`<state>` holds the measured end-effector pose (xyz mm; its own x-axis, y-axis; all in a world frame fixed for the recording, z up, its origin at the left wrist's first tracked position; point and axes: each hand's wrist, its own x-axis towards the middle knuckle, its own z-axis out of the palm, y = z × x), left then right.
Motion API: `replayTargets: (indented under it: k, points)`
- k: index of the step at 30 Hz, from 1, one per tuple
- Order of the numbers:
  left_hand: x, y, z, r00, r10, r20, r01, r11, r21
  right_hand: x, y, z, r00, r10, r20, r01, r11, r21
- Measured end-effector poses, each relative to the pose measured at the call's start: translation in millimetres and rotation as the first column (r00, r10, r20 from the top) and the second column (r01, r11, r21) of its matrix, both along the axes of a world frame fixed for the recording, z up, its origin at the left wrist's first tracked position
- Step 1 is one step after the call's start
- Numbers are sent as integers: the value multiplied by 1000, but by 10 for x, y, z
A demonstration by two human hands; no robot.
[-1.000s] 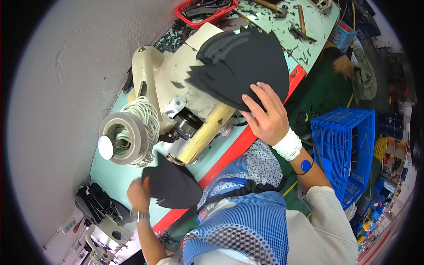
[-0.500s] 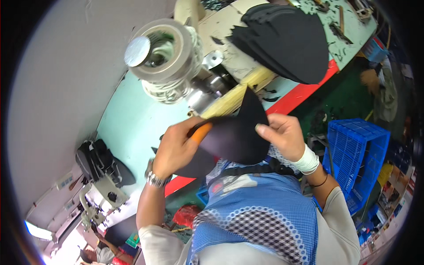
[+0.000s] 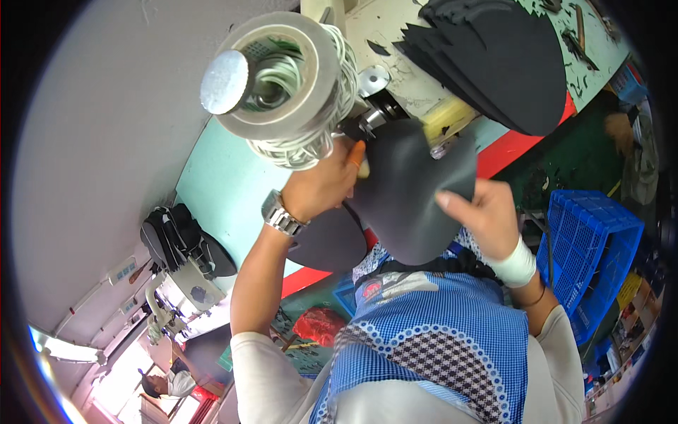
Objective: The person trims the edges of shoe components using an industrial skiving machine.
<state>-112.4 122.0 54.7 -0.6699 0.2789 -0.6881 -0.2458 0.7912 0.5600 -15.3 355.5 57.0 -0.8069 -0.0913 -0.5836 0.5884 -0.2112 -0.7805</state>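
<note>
Right hand [image 3: 491,219] at the side of a dark sheet piece [image 3: 413,198], thumb on top, other fingers beneath and out of sight; a closed hold on the piece's right side. Left hand [image 3: 321,180], orange cover [image 3: 357,155] on one digit, at the piece's upper left edge; most of its fingers are hidden, so cannot tell whether they pinch or only press. The piece is bent, its upper end meeting the metal machine head [image 3: 381,106], its lower end out past the red near edge [image 3: 519,145] of the surface [image 3: 222,169]; contact point at the machine hard to make out. Second dark piece [image 3: 328,240] lies across that near edge, partly covered by the left wrist and the held piece. Stack of dark pieces [image 3: 505,63] toward the surface's right end, overlapping the near edge, top cut off by the frame; sheets uncountable. Round reel [image 3: 279,78] wound with pale cord [image 3: 346,85] blocks part of the machine. Yellowish bar [image 3: 452,116] half hidden between held piece and stack. Tools [image 3: 579,49] at the right end, too small to identify fully.
</note>
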Motion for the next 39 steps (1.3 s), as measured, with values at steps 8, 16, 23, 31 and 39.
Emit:
replayTargets:
  k: [8,16,23,31,39]
  points:
    - [1177,-1482,-746,939,-310,-151,172,801,-573,-162,876,721,570,398,-718,821,-271,502]
    - [1134,-1088,230,993,81,-82,-100,957,-271,147,-422,-24,459,690,-559,-326,717,617]
    - [742,-295,457,649,597,471,-745,374,552,294,-363,188,804,472,-361,-395,879,269]
    - [312,-452,-30,919,265,291,-321,933,163,-230,15,-228,991,105,86,-97,992,-85]
    - [17,1,190,999,-47,26,44,992,119,251,-181,103,983,30,-181,30,947,319]
